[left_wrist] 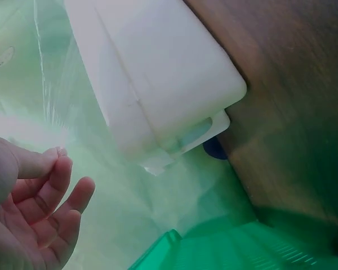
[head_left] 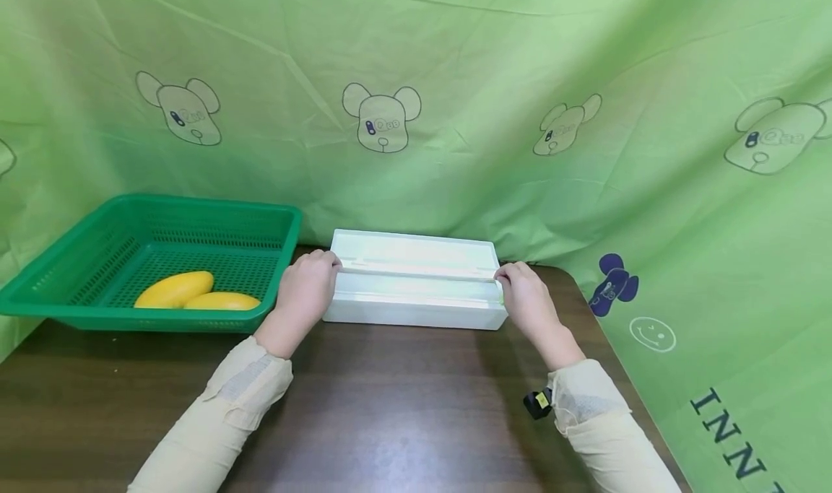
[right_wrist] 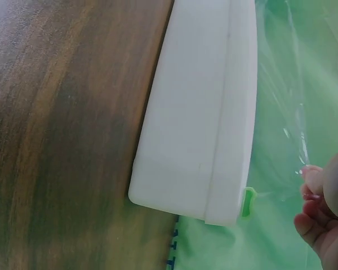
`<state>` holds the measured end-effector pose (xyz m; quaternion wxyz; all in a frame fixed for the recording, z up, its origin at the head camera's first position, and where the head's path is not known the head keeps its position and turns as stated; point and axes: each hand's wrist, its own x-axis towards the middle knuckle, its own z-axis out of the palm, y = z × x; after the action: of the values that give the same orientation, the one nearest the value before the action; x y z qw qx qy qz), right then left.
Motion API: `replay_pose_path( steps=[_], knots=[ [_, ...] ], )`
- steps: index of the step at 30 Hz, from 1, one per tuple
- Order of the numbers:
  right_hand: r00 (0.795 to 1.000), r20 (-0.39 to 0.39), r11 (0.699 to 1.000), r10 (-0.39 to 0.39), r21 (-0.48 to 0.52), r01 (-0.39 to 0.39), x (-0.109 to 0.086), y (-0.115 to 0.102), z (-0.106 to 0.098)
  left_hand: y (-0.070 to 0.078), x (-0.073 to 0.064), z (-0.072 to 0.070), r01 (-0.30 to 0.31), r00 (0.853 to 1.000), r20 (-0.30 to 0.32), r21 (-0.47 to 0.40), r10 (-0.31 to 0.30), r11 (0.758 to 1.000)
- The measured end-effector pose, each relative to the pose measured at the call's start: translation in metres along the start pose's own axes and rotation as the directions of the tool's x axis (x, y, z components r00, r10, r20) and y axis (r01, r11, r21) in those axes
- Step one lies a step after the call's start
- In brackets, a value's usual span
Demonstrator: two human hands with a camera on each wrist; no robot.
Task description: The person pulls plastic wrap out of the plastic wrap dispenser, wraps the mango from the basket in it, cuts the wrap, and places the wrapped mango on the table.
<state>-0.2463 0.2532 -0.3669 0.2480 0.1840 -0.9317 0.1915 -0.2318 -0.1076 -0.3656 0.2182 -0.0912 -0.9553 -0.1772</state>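
The white box [head_left: 416, 314] sat at the back of the worktop [head_left: 390, 421], just in front of the green curtain [head_left: 468, 182]. Its long axis ran left to right across the head view, with the right end slightly nearer the person, and its long front wall faced them. The lid [head_left: 416, 251] stood raised along the rear edge, parallel to that axis.

A clear film [right_wrist: 301, 135] stretched between the two hands, its line following the length of the box. The left hand [head_left: 310, 280] was at the left end of the box, thumb and index fingertip closed together on the film; its other fingers [left_wrist: 81, 194] were loosely bent and spread apart. The right hand [head_left: 525, 294] was at the opposite end, its thumb and fingers likewise pinching the film, with no visible gap at the tips. A bright green tab [right_wrist: 248, 203] showed at the box's right end.

To the left of the box stood a green basket [head_left: 149, 318], holding two yellow fruits [head_left: 174, 291] side by side, both lying lengthwise roughly left to right.
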Motion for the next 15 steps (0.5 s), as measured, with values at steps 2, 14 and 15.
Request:
replay_pose_path(
  steps=[2, 14, 15],
  knots=[
    [0.999, -0.052, 1.000, -0.013, -0.002, 0.013, 0.001, 0.000, 0.000, 0.001, 0.000, -0.003, -0.003, 1.000, -0.013, -0.016, 0.003, 1.000],
    [0.976, -0.196, 0.996, -0.093, -0.026, 0.090, 0.003, -0.002, -0.010, 0.004, -0.003, -0.023, 0.007, 0.998, -0.062, -0.114, -0.014, 0.993],
    [0.973, -0.209, 0.995, -0.098, -0.031, 0.094, 0.003, -0.002, -0.012, 0.005, -0.003, -0.025, 0.004, 0.998, -0.067, -0.116, -0.012, 0.993]
  ],
)
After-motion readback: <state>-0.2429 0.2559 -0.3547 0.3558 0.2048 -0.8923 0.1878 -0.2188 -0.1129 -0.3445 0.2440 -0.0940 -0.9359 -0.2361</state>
